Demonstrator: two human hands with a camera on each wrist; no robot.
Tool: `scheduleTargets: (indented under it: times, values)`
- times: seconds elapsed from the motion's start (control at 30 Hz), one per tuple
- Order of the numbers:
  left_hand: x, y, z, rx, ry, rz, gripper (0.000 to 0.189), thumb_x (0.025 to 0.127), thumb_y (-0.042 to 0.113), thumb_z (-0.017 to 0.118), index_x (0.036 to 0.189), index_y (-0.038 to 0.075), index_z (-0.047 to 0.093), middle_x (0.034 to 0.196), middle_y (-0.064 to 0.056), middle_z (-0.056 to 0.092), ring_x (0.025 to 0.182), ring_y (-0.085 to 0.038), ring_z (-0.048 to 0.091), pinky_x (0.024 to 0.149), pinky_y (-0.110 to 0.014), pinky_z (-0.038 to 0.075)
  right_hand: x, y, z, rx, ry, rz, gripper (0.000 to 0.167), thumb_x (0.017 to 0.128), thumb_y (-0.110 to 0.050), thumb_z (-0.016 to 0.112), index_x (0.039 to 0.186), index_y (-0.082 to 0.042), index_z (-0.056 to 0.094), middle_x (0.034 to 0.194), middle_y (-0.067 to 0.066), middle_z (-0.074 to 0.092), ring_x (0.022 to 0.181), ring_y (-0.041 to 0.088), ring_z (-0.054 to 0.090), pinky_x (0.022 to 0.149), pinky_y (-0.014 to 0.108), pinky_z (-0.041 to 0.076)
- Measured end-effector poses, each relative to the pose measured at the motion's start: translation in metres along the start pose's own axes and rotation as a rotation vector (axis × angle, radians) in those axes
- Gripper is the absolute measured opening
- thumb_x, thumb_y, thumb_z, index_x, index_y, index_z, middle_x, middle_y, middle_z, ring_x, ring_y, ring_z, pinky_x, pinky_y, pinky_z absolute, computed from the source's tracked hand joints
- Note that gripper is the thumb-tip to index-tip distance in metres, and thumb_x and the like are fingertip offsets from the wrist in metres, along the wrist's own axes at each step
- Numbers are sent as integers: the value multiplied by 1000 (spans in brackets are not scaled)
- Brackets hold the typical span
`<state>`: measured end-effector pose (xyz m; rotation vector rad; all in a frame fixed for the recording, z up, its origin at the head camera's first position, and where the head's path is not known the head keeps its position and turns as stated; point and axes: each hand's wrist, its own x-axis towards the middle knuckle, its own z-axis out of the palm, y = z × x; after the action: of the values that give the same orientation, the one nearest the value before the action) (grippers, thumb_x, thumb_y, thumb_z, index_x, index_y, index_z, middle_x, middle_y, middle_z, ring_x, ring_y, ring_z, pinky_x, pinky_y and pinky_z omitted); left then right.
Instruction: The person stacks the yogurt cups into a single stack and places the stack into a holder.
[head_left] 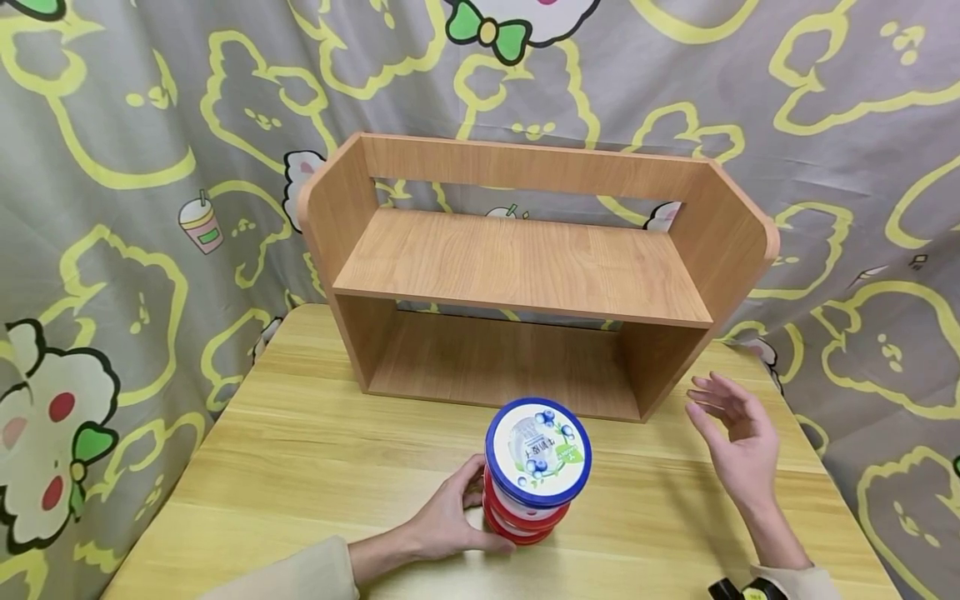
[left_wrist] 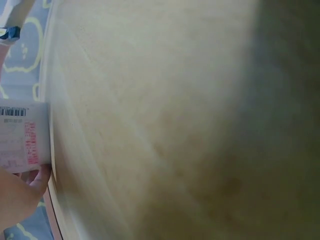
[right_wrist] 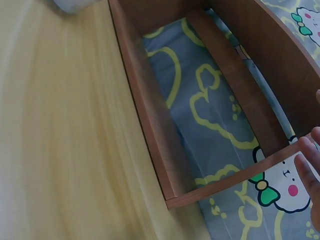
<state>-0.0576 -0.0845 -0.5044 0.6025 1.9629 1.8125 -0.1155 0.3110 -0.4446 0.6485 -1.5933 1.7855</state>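
Observation:
A round tub with a blue-rimmed lid (head_left: 537, 450), printed with blueberries, is stacked above red-rimmed round packaging (head_left: 517, 523) on the table. How many tubs make up the stack cannot be told from above. My left hand (head_left: 453, 517) holds the stack low on its left side, thumb in front and fingers round the back. In the left wrist view, a pale label with a barcode (left_wrist: 14, 112) and red print shows above my fingers. My right hand (head_left: 738, 437) is raised in the air, right of the wooden shelf (head_left: 517, 258), fingers loosely bent and holding nothing.
The two-tier shelf stands at the back of the light wooden table (head_left: 300, 450), directly behind the stack. A grey curtain (head_left: 150, 275) with yellow outlines hangs behind and at both sides. A black device (head_left: 750, 590) sits on my right wrist.

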Motion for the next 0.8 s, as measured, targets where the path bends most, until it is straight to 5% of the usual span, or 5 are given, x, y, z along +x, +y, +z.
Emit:
scheduleTargets:
  times: [0.3, 0.43, 0.8]
  values:
    - [0, -1, -1, -9, -3, -3, 92, 77, 18, 95, 153, 27, 43, 150, -5, 55, 129, -11, 64, 113, -20, 51, 17, 10, -2, -7, 122, 39, 50, 81, 35, 60, 130, 26, 54, 115, 15, 79, 98, 16, 78, 85, 17, 62]
    - [0, -1, -1, -10, -7, -2, 93, 77, 18, 96, 152, 27, 43, 149, -5, 56, 128, -11, 66, 113, -20, 51, 23, 14, -2, -98, 164, 68, 46, 82, 30, 64, 127, 23, 58, 111, 9, 80, 93, 11, 77, 82, 15, 61]
    - [0, 0, 0, -9, -5, -5, 93, 77, 19, 96, 153, 28, 43, 150, -4, 55, 129, -10, 64, 113, -20, 51, 33, 27, -2, -196, 156, 95, 45, 83, 24, 69, 127, 17, 63, 109, -3, 81, 91, 4, 76, 79, 11, 60]
